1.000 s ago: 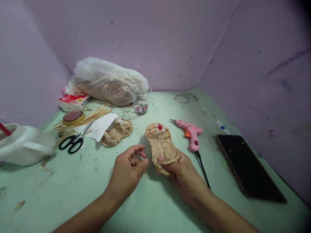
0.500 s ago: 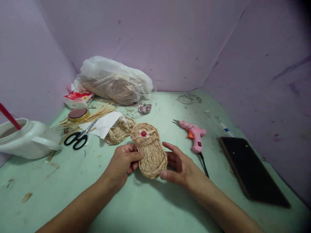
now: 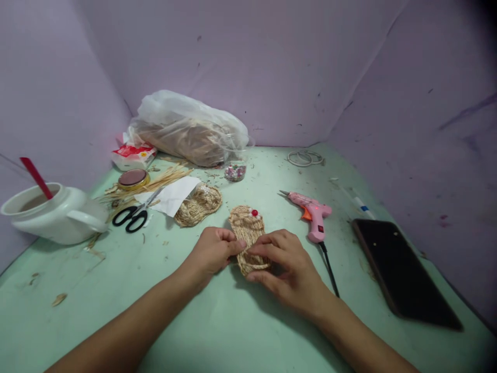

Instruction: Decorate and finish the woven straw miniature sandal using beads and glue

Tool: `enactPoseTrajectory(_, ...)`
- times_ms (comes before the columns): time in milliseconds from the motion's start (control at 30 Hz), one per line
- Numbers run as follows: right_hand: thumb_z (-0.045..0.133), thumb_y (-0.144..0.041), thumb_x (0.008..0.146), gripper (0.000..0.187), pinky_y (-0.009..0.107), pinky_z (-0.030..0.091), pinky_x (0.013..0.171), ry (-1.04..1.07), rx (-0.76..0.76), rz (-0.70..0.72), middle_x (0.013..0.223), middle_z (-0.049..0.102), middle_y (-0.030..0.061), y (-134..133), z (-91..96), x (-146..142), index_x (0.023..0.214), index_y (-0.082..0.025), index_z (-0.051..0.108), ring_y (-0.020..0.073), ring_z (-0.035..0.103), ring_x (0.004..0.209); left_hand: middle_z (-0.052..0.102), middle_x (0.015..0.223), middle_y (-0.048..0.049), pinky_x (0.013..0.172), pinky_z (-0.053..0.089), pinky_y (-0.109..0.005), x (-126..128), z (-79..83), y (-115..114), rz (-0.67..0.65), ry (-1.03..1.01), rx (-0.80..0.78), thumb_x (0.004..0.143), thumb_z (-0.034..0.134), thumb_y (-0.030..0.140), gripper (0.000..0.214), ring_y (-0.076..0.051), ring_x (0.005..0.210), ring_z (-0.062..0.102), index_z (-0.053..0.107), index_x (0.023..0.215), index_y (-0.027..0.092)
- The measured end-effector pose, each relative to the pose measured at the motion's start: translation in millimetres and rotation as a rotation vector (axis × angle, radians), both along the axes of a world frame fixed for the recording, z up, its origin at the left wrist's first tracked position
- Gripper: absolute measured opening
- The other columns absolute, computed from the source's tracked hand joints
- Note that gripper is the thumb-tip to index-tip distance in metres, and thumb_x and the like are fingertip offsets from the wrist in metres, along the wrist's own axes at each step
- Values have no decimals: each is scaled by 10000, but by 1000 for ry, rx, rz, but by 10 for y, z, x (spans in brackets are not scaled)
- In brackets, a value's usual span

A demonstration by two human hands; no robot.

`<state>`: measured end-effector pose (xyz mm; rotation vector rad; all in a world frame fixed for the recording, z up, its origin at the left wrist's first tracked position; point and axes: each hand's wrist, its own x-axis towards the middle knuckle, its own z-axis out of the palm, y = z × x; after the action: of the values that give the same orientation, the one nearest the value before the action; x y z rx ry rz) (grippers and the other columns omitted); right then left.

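A small woven straw slipper (image 3: 248, 230), with a red bead and white beads on its strap, is held between my two hands just above the table. My left hand (image 3: 215, 251) pinches its left edge, thumb on top. Curled over the right side and heel end is my right hand (image 3: 289, 267), its fingers on the sole and its thumb at the near edge; it hides part of the slipper. A second woven slipper (image 3: 198, 204) with white beads lies on the table farther left, partly under a white paper (image 3: 176, 196).
A pink glue gun (image 3: 312, 212) lies right of my hands, near a black phone (image 3: 404, 274). Scissors (image 3: 134, 217), a white pot (image 3: 66, 215), straw strands (image 3: 165, 178), a round tin (image 3: 133, 178), a bead cup (image 3: 235, 172) and a plastic bag (image 3: 190, 129) stand left and behind.
The slipper has tilted and turned, so its beaded strap now faces more to the right. My right hand has closed in from beside the slipper onto its heel end.
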<state>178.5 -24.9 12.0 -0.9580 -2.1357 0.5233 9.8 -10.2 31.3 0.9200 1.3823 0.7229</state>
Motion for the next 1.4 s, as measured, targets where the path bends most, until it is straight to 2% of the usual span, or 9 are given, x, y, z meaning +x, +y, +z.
enactPoseTrajectory(233,621,-185,751,55,310,435,649,70,49,44,787,662,49,-21,-12,-110,799,-186,648,166,564,717,421,358,74,363,196,-185,17,-70,-10,11,28,75,528,666,255,209,-35,344,301,491,479,152)
enactPoseTrajectory(700,517,-145,786,73,252,403,544,75,-94,-93,649,613,19,-119,-48,-149,737,-174,564,132,538,581,407,400,70,389,220,-186,20,-158,-23,-42,157,158,605,590,254,165,-50,388,305,492,510,160)
enactPoseTrajectory(867,579,-202,749,36,280,427,574,50,-136,-77,687,625,38,-127,0,-153,767,-176,595,163,560,644,385,325,61,356,222,-202,-12,-88,-49,-114,254,138,667,551,322,264,-66,307,318,480,463,171)
enactPoseTrajectory(933,609,-254,735,150,306,452,625,93,-143,-63,775,649,57,-134,43,-108,867,-182,608,186,582,712,371,294,53,352,225,-213,-73,-41,-51,-130,320,146,706,511,360,325,-79,282,319,483,442,173)
enactPoseTrajectory(1033,546,-270,782,178,351,464,728,218,-142,-210,890,659,77,-96,89,9,933,-196,606,210,598,825,436,358,39,393,249,-214,-196,25,-51,-102,446,241,694,524,307,252,-88,343,359,534,486,166)
enactPoseTrajectory(1133,542,-223,751,156,351,475,728,333,-267,-466,892,645,70,24,83,154,892,-196,604,198,603,802,530,479,22,448,294,-211,-279,91,-84,-157,494,316,621,562,203,76,-107,451,433,618,590,161)
enactPoseTrajectory(1200,573,-165,671,214,337,480,681,323,-360,-529,849,630,60,113,59,242,881,-183,608,187,595,742,546,508,20,467,316,-212,-281,130,-132,-263,509,327,599,567,178,94,-119,485,455,647,645,165)
enactPoseTrajectory(1300,568,-111,617,199,295,462,586,263,-534,-468,713,616,27,179,36,317,798,-176,619,157,568,625,555,540,12,479,328,-217,-225,146,-215,-376,555,328,610,558,186,115,-126,505,465,648,679,166)
enactPoseTrajectory(1400,584,-129,626,96,254,423,471,217,-794,-321,568,583,-8,146,46,302,704,-174,615,126,530,498,573,573,-4,491,331,-225,-162,103,-270,-387,588,355,632,543,194,110,-136,531,482,636,684,165)
